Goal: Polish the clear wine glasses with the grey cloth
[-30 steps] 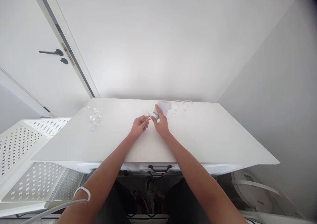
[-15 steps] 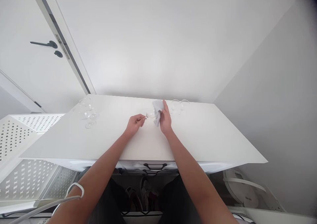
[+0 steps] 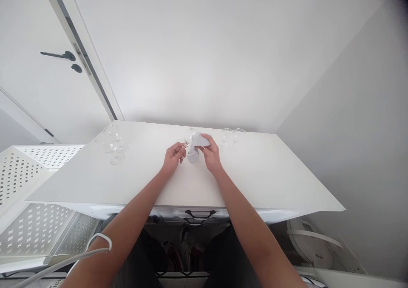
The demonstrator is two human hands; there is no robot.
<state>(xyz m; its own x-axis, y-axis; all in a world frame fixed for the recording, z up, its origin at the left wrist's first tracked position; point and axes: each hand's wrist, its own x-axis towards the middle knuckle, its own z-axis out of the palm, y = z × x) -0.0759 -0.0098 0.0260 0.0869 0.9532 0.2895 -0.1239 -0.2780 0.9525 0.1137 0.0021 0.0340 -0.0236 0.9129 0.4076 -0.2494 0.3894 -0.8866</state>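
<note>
Clear stemmed glass (image 3: 191, 134) between my two hands, over the white surface (image 3: 261, 173). The fingers of my left hand (image 3: 173, 155) pinch it near its stem; those of my right hand (image 3: 211, 154) pinch a pale cloth (image 3: 202, 140) at its bowl. Clustered glasses (image 3: 111, 142) occupy my left, two further glasses (image 3: 238, 135) my right.

Clear glass (image 3: 190, 136) (outline faint) partly behind the grey cloth (image 3: 200, 140)
</note>
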